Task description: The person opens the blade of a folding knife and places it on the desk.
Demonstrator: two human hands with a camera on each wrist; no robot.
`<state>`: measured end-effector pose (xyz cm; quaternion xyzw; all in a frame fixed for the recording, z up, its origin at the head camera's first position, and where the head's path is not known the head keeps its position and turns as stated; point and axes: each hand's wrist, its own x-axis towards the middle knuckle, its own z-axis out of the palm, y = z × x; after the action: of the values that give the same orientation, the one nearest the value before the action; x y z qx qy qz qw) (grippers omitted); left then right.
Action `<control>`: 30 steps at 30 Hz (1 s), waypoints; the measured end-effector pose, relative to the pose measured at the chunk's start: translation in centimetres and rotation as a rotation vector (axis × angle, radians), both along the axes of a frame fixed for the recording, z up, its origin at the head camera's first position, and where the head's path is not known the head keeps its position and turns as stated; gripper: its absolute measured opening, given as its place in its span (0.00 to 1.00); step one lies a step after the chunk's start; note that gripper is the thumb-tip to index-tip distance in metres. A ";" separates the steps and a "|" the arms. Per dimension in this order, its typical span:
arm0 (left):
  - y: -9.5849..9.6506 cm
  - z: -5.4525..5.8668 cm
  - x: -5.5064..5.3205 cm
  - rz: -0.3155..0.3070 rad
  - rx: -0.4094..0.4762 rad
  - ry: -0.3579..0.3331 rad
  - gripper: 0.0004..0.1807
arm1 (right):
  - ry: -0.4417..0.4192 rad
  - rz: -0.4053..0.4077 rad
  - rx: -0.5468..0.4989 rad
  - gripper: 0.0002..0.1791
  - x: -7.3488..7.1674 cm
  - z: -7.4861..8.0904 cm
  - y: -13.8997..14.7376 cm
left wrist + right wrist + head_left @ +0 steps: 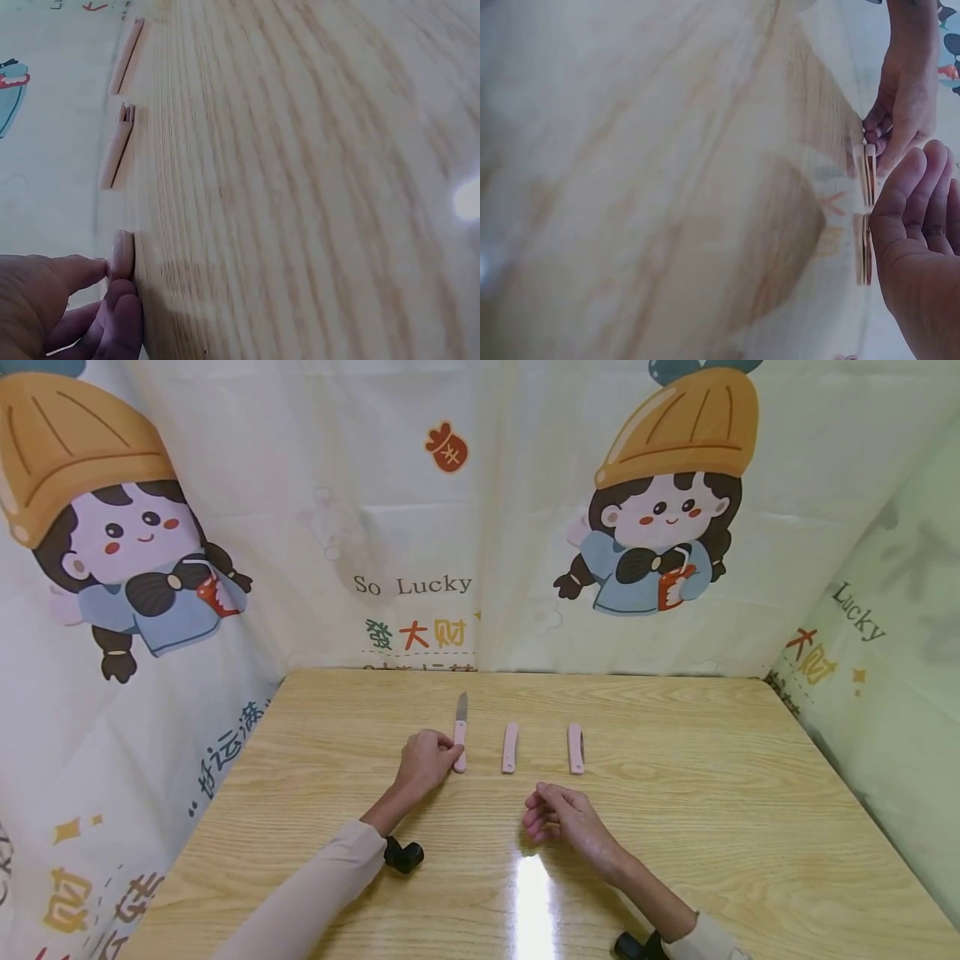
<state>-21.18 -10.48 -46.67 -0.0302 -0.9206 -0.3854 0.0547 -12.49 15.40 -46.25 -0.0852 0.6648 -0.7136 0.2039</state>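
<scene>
An unfolded folding knife with a pink handle lies on the wooden table, its grey blade pointing away from me. My left hand pinches the handle from the left side; in the left wrist view its fingers and thumb meet at the handle end. To the right lie two pink folded knives, a middle one and a right one, both lengthwise. My right hand hovers near the right knife, on my side of it, fingers loosely bent and holding nothing.
The wooden table runs up to a cream curtain printed with cartoon figures and lettering, which also hangs along both sides. Black wrist-camera parts show at the left wrist and right wrist. A bright reflection lies on the near tabletop.
</scene>
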 end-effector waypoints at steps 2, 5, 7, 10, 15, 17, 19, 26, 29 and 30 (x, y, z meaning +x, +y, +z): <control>-0.1 -0.1 0.0 0.013 0.010 0.008 0.09 | 0.002 0.002 -0.003 0.28 0.0 0.0 0.1; -0.1 -0.1 0.0 0.048 0.003 0.065 0.09 | 0.010 0.008 -0.007 0.27 -0.1 0.0 0.1; 0.1 -0.1 0.1 0.064 -0.013 0.129 0.09 | 0.016 0.012 -0.006 0.27 -0.1 0.0 0.2; 0.5 0.2 0.2 0.041 -0.050 0.238 0.11 | 0.018 0.012 -0.004 0.27 -0.1 0.1 0.3; 1.5 1.2 -0.2 -0.166 -0.106 0.381 0.18 | 0.015 -0.001 0.012 0.29 -0.1 0.0 0.2; 1.7 1.5 -0.5 -0.257 -0.108 0.371 0.22 | 0.016 -0.003 0.023 0.31 -0.2 0.0 0.1; 1.8 1.6 -0.9 -0.328 -0.115 0.312 0.28 | 0.019 -0.002 0.028 0.32 -0.2 -0.1 0.1; 2.9 1.8 -2.4 -0.575 -0.346 0.066 0.54 | 0.001 0.021 0.019 0.32 -0.5 -0.3 0.0; 3.7 2.3 -2.9 -0.649 -0.394 -0.025 0.60 | -0.006 0.039 0.026 0.31 -0.5 -0.4 0.0; 4.0 2.4 -3.1 -0.661 -0.378 -0.065 0.61 | -0.006 0.044 0.031 0.31 -0.4 -0.4 0.0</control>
<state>-24.25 -6.49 -44.25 -0.3225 -0.9174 -0.2065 -0.1084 -12.94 15.41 -46.69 -0.0942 0.6731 -0.6989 0.2228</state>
